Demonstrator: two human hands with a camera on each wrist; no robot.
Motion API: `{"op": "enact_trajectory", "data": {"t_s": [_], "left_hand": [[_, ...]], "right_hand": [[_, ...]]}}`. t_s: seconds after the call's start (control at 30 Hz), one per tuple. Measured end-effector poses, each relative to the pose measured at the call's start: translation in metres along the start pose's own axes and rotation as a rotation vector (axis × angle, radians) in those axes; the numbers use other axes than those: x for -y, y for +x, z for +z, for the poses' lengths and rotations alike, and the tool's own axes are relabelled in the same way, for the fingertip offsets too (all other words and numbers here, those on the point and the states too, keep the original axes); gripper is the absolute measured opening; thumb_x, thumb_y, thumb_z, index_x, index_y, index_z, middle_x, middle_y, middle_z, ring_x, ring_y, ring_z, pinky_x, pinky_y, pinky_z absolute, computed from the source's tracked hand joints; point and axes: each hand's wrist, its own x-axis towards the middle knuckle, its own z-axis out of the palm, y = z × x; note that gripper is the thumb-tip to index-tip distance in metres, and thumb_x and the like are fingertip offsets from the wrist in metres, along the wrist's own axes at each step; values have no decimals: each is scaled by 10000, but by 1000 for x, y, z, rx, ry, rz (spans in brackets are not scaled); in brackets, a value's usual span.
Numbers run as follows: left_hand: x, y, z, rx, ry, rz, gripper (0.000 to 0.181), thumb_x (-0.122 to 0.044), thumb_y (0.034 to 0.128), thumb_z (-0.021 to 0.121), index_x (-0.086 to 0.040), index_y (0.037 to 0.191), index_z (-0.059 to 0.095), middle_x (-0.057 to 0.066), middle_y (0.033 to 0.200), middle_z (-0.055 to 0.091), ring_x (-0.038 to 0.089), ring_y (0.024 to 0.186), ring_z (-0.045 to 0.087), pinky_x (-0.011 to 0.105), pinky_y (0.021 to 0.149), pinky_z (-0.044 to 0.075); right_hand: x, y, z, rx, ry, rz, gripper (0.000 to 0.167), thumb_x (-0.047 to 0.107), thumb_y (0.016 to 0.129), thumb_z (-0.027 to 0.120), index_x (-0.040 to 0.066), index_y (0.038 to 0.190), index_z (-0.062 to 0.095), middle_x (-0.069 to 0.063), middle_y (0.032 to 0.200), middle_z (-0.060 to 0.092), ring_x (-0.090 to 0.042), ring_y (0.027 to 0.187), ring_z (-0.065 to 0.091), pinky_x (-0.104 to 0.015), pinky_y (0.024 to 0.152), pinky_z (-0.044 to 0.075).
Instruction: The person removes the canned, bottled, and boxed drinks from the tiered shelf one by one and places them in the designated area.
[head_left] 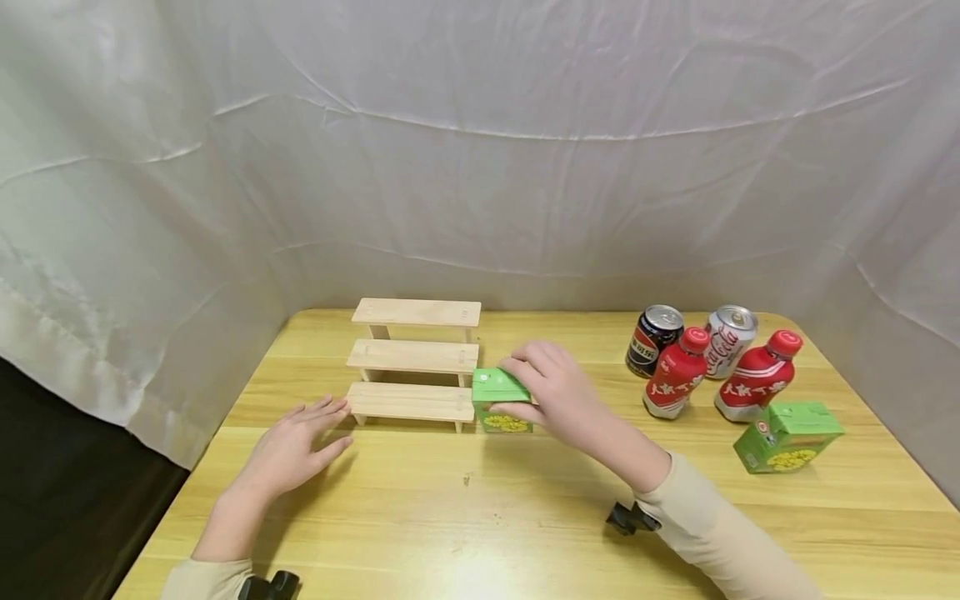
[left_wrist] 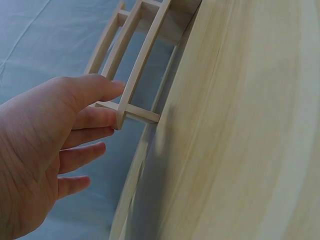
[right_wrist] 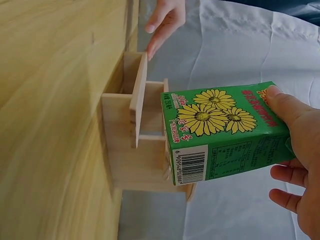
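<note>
My right hand grips a green drink carton with yellow flowers on it, thumb and fingers at its top end. The carton is beside the right end of a three-step wooden display stand. In the right wrist view its bottom end is close to the stand's steps; I cannot tell whether they touch. My left hand is at the left end of the lowest step, fingers extended. The left wrist view shows the thumb and forefinger tips at that step's end.
On the table's right side are a black can, a white Coca-Cola can, two red bottles and another green carton. Pale fabric hangs behind the wooden table.
</note>
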Motion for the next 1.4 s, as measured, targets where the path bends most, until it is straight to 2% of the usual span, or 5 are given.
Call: {"op": "enact_trajectory", "data": {"t_s": [0.2,0.57,0.7,1.13,1.4], "left_hand": [[0,1,0,11,-5,-7,526,-373,906,670,-61,1322,597,84,1404,565,336,1338,500,587,1142,336],[1,0,1,1,-10,-5,521,-354,899,682,-54,1317,600,92,1397,570,347,1327,509,594,1134,344],[1,0,1,10,-13,-14,526,-356,900,681,-57,1324,595,87,1404,564,343,1337,499,593,1141,334],[-1,0,0,-7,-13,-4,518,-357,903,678,-51,1314,602,103,1388,578,358,1318,514,598,1125,348],[-1,0,0,-4,-14,-2,519,-354,904,676,-51,1318,598,104,1394,574,354,1319,514,594,1134,339]], "right_hand": [[-4,-17,-9,29,-27,17,518,471,792,723,49,1087,662,-46,1005,606,-193,924,555,-390,862,519],[-10,-44,-29,63,-96,61,575,580,928,521,52,1106,663,-58,1039,617,-222,956,578,-433,878,526],[-12,-51,-37,86,-111,94,581,585,933,508,57,1122,660,-60,1045,618,-225,959,576,-428,909,515],[-26,-85,-56,32,-141,111,634,622,945,429,53,1078,675,-78,1027,625,-260,951,577,-428,824,482],[-39,-106,-74,52,-151,154,662,628,948,411,36,1080,677,-86,1021,618,-266,955,557,-414,837,439]]}}
